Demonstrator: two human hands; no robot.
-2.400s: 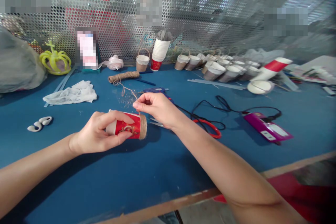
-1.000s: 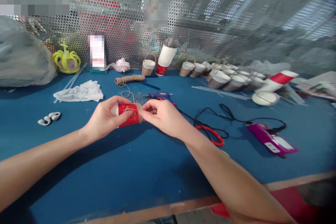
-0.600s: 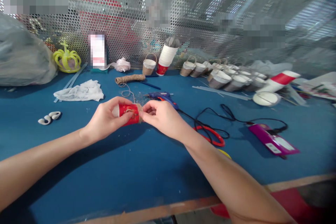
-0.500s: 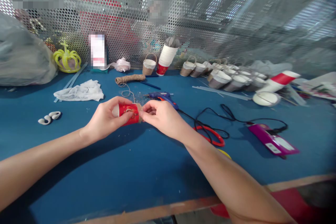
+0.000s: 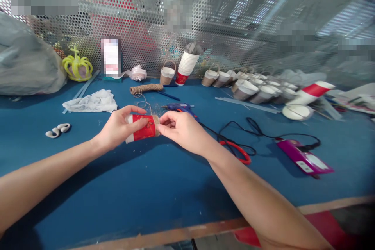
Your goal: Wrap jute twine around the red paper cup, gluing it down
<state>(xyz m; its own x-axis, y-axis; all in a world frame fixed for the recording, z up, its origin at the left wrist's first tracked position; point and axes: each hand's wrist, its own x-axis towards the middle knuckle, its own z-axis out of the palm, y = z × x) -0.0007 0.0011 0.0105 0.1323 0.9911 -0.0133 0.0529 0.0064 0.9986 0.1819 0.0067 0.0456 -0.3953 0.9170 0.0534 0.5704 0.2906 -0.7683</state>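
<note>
A red and white paper cup [image 5: 140, 133] lies sideways in the grip of my left hand [image 5: 118, 129], thumb across its printed side. Brown twine is wound in a band [image 5: 156, 125] around the cup's right end. My right hand [image 5: 178, 131] has its thumb and fingers closed at that band, pressing on the twine there. A loose strand runs from the cup up to the twine spool [image 5: 146, 88] lying on the table. Just behind my right hand rests a blue hot glue gun [image 5: 178, 107], partly covered by the hand.
Behind stand a stack of paper cups [image 5: 187, 64], a twine-covered basket [image 5: 168, 75] and several similar baskets [image 5: 254, 86]. A purple power strip [image 5: 304, 156] with black cable lies right. Scissors with a red handle [image 5: 237, 152] sit under my right forearm. White crumpled cloth [image 5: 90, 102] lies left.
The cup has turned a little in my left hand, showing more of its red side and white end. My left thumb has shifted slightly. The camera view has moved slightly.
</note>
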